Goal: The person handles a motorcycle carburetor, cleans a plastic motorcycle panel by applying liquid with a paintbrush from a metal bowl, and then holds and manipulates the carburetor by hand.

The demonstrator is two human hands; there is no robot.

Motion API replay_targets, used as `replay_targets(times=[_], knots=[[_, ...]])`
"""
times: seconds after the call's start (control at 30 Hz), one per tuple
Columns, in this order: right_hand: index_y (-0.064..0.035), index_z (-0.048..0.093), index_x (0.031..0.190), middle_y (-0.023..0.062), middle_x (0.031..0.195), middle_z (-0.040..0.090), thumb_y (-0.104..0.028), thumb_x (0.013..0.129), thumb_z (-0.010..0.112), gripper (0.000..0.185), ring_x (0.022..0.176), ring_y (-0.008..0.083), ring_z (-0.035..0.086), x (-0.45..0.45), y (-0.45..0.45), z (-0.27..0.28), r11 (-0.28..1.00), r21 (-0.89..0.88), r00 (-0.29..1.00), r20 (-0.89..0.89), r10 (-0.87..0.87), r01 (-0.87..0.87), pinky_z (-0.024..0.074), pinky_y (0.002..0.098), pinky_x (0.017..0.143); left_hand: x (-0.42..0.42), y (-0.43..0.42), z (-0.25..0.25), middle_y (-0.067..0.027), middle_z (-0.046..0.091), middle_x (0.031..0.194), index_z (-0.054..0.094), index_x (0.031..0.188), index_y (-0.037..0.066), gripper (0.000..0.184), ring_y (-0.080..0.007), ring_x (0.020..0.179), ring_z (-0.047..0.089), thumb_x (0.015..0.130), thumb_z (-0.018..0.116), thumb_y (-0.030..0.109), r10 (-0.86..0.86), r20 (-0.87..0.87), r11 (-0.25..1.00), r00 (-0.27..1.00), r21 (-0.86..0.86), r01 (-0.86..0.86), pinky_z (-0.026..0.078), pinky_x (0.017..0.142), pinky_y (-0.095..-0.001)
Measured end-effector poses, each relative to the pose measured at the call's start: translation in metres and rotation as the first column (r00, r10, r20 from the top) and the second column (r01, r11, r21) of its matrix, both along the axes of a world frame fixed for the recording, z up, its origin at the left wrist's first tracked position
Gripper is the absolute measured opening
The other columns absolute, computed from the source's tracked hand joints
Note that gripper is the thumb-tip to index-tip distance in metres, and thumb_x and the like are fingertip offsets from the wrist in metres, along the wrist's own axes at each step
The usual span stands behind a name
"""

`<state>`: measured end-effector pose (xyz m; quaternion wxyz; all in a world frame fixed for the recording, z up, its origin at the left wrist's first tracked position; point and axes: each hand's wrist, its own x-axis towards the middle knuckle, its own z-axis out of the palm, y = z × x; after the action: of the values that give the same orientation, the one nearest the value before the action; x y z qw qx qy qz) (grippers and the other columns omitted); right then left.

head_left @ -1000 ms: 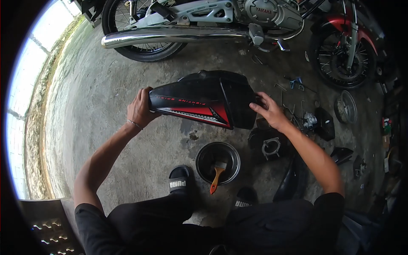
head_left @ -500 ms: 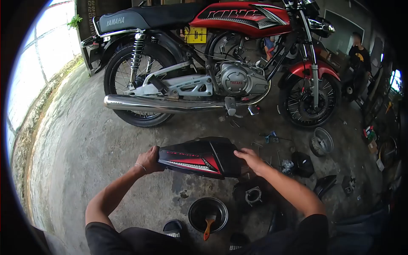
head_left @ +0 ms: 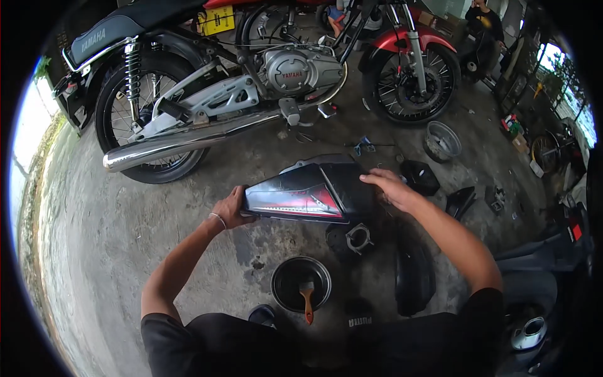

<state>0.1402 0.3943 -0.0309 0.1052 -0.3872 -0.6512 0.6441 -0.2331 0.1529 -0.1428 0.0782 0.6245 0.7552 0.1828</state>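
Observation:
Between my hands is a dark motorcycle body cover (head_left: 295, 196) with red and silver graphics, held level above the concrete floor. My left hand (head_left: 232, 207), with a bracelet at the wrist, is closed round its narrow end. My right hand (head_left: 392, 188) grips the wide black end, thumb on top and the other fingers partly hidden. Below the cover stands a black basin (head_left: 276, 294) with a paintbrush (head_left: 307, 301) in it. A black part with a metal ring (head_left: 359, 239) lies just under the wide end.
A red and black motorcycle (head_left: 292, 72) stands across the far side, its chrome exhaust (head_left: 169, 146) towards me. Right of my hands are a grey bowl (head_left: 443, 141), a black container (head_left: 419, 178) and loose parts. Another motorcycle (head_left: 531, 301) is at the lower right. A person (head_left: 482, 22) sits at the back.
My view has turned right and down, so the motorcycle sits further up and left. Both hands still hold the cover, now tilted so light glints off its graphics.

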Motion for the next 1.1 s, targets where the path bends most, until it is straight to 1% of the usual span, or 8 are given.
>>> replay_targets(times=[0.27,0.5,0.6,0.67,0.73,0.83,0.93,1.1], knots=[[-0.0074,0.058,0.107,-0.0014,0.097,0.057,-0.015,0.089,0.064,0.021,0.087,0.0054,0.05,0.084,-0.01,0.017,0.971,0.192,0.985,-0.126,-0.119,0.142,0.0362,0.0203,0.077,0.047,0.081,0.006,-0.014,0.057,0.12,0.041,0.127,0.012,0.076,-0.0367,0.096,0.064,0.066,0.081,0.03,-0.225,0.019,0.974,0.974,0.038,0.224,0.052,0.077,-0.0436],[-0.0059,0.055,0.104,0.0013,0.099,0.058,-0.004,0.085,0.064,0.021,0.09,0.0086,0.051,0.135,-0.041,0.057,0.874,0.408,0.955,-0.236,-0.178,0.264,0.0365,0.0226,0.084,0.064,0.142,-0.013,-0.0104,0.057,0.121,0.042,0.129,0.011,0.071,-0.0283,0.093,0.063,0.07,0.08,0.021,-0.426,0.184,0.876,0.886,0.328,0.353,0.052,0.078,-0.0375],[-0.0054,0.055,0.104,0.0023,0.099,0.058,-0.004,0.083,0.067,0.023,0.089,0.0105,0.051,0.166,-0.05,0.058,0.786,0.527,0.946,-0.158,-0.282,0.322,0.0381,0.0246,0.084,0.05,0.157,-0.028,-0.0078,0.062,0.105,0.048,0.127,0.007,0.06,-0.0205,0.087,0.062,0.074,0.076,0.012,-0.459,0.187,0.843,0.868,0.399,0.36,0.05,0.071,-0.0309],[-0.0049,0.055,0.104,0.0032,0.099,0.058,-0.005,0.082,0.069,0.026,0.088,0.0123,0.052,0.19,-0.058,0.059,0.685,0.642,0.92,-0.088,-0.381,0.345,0.0396,0.0266,0.083,0.038,0.152,-0.008,-0.0043,0.065,0.088,0.058,0.115,0.006,0.042,-0.0186,0.074,0.062,0.076,0.073,0.009,-0.417,0.37,0.877,0.83,-0.078,0.475,0.05,0.068,-0.0296],[-0.0034,0.055,0.104,0.0064,0.097,0.058,-0.006,0.076,0.074,0.035,0.085,0.0183,0.054,0.207,-0.076,0.046,0.373,0.903,0.897,-0.032,-0.44,0.215,0.0423,0.0307,0.081,0.028,0.146,-0.007,-0.0012,0.068,0.081,0.067,0.098,0.007,0.019,-0.0169,0.067,0.061,0.079,0.07,0.009,-0.456,0.252,0.842,0.853,-0.188,0.506,0.05,0.066,-0.029],[-0.0022,0.055,0.105,0.0092,0.097,0.058,-0.006,0.072,0.076,0.04,0.084,0.0243,0.055,0.227,-0.104,0.01,0.16,0.975,0.826,-0.039,-0.562,0.155,0.0432,0.0325,0.081,0.023,0.131,0.013,-0.003,0.069,0.081,0.071,0.09,0.01,0.011,-0.0206,0.07,0.061,0.085,0.065,0.018,-0.518,0.021,0.793,0.855,-0.363,0.489,0.05,0.068,-0.0333],[-0.0013,0.054,0.106,0.0118,0.101,0.056,-0.005,0.071,0.075,0.041,0.088,0.0267,0.055,0.241,-0.147,-0.031,0.061,0.96,0.703,-0.157,-0.694,0.274,0.0442,0.0348,0.081,0.022,0.121,0.028,-0.0028,0.068,0.084,0.072,0.089,0.014,0.011,-0.0215,0.071,0.062,0.086,0.063,0.019,-0.44,0.216,0.778,0.872,-0.393,0.49,0.05,0.069,-0.0333],[-0.0014,0.054,0.106,0.0115,0.102,0.056,-0.006,0.071,0.075,0.04,0.092,0.0281,0.055,0.257,-0.189,-0.097,-0.048,0.953,0.581,-0.222,-0.783,0.299,0.042,0.0377,0.089,0.03,0.095,0.023,-0.0024,0.067,0.088,0.071,0.092,0.015,0.013,-0.0205,0.076,0.063,0.085,0.061,0.017,-0.593,-0.018,0.711,0.805,-0.483,0.512,0.05,0.071,-0.0326]])
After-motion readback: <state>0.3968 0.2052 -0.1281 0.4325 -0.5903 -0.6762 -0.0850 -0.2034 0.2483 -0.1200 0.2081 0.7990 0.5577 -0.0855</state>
